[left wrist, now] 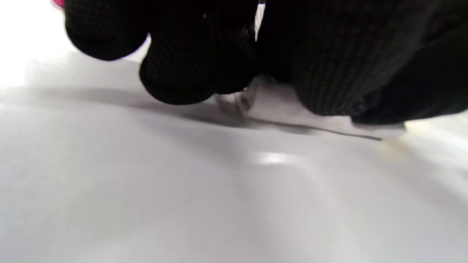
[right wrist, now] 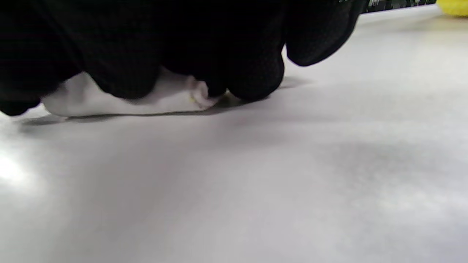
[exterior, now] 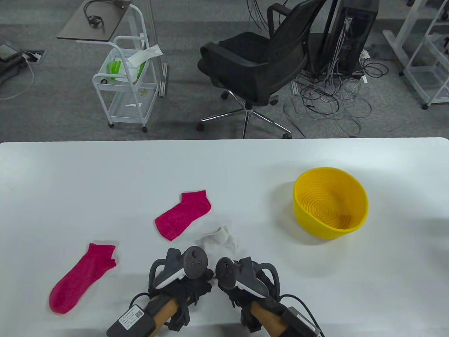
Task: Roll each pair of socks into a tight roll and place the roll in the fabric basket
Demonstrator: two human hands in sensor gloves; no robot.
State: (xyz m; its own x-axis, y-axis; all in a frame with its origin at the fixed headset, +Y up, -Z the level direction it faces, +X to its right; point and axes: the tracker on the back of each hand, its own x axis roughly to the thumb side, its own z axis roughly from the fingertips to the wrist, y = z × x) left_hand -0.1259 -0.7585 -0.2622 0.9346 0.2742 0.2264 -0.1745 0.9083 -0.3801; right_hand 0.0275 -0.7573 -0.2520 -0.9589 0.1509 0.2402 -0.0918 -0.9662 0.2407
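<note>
White tabletop (exterior: pixel 105 175) fills the near half of the table view, with grey office carpet beyond it. At the near edge both gloved hands sit side by side: the left hand (exterior: pixel 182 281) and the right hand (exterior: pixel 245 284), each topped by a tracker. Their fingers are curled down onto the white socks (exterior: pixel 219 240). In the right wrist view the fingertips (right wrist: pixel 256 76) press on the bunched white fabric (right wrist: pixel 146 98) against the table; the left wrist view shows dark fingertips (left wrist: pixel 190 73) bent over a small bit of white cloth (left wrist: pixel 234 102). Whether two socks lie stacked there I cannot tell.

Just left of the hands lies one pink sock (exterior: pixel 82 277), flat; a second pink sock (exterior: pixel 184 214) lies a little farther off, just beyond the white ones, apart from them. To the right, well apart from the hands, stands the yellow basket (exterior: pixel 331 226), upright, nothing between it and the hands.

Past the table's far edge stand a black office chair (exterior: pixel 259 63), a white wire cart (exterior: pixel 126 80), and a tangle of cables (exterior: pixel 333 98).
</note>
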